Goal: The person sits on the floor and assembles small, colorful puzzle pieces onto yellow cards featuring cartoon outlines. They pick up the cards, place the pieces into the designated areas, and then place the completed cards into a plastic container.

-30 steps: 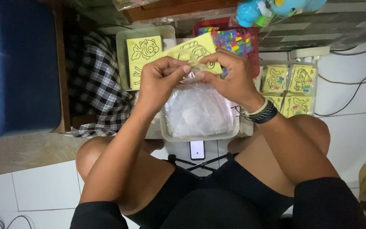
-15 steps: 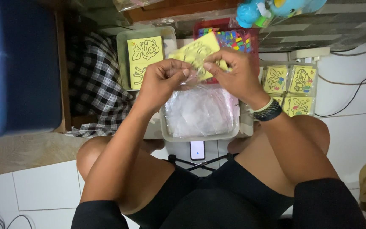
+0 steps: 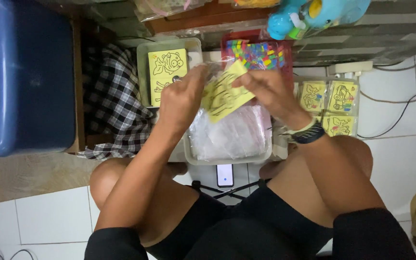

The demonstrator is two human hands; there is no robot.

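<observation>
Yellow card (image 3: 227, 94), printed with black line art, is pinched between both sets of fingers: left hand (image 3: 181, 98) closed on its left edge, right hand (image 3: 266, 89) on its upper right. Long axis tilted; clear bags tray (image 3: 229, 159) lies below.

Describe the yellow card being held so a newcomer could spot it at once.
Start at the clear tray of plastic bags between the knees. Just above it, the left hand and right hand hold a yellow picture card. Unlike the other yellow cards lying flat in trays, it is tilted, in mid-air.
</observation>
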